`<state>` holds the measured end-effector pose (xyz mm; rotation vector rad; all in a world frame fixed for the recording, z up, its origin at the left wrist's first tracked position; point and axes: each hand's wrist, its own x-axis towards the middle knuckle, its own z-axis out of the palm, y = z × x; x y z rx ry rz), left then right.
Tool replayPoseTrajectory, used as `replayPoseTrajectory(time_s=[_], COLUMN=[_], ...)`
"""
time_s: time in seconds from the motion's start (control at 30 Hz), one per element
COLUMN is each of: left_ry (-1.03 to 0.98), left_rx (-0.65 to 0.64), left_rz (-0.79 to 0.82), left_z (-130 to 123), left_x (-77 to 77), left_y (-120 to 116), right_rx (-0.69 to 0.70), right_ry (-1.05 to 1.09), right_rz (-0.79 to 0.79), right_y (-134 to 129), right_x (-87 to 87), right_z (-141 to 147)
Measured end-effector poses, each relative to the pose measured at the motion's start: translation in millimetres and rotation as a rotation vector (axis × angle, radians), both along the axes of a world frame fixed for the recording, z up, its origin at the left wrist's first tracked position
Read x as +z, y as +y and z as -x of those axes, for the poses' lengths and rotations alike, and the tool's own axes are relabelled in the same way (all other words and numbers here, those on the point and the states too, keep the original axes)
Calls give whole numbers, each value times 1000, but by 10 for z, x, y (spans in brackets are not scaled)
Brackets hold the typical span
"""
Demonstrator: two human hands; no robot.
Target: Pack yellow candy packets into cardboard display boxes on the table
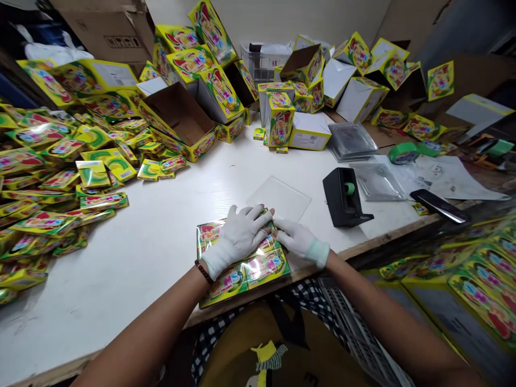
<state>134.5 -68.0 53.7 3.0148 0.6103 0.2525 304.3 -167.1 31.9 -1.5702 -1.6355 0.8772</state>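
Observation:
A clear plastic case [264,269] packed with yellow-green candy-style boxes lies flat at the table's front edge. My left hand [242,231], in a white glove with bare fingertips, rests across its top with the fingers stretched out. At the case's right far corner is my right hand [297,241], gloved the same way; its fingers are close together and gripping the edge there. The fingertips of both hands nearly meet, and they partly hide that corner. Just beyond lies a thin clear plastic sheet or lid [282,196], flat on the white table [161,236].
Small printed boxes [52,188] are heaped at the left. Opened cartons [179,115] line the back. To the right stand a black tape dispenser [342,199], stacked clear plastic trays [352,140], a green tape roll [403,153] and a phone [439,206]. More boxes [475,285] fill the lower right.

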Motion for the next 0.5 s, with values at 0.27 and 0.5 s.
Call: replayPoseTrajectory(time_s=[0.27, 0.5], left_ry=[85, 88], left_rx=[8, 38], left_rz=[16, 34], left_z=[-65, -66], left_x=[32, 33], left_y=[15, 31], right_rx=[-241, -53], right_ry=[-299, -570], right_rz=[-265, -286], right_y=[-525, -245], right_x=[345, -167], right_z=[336, 559])
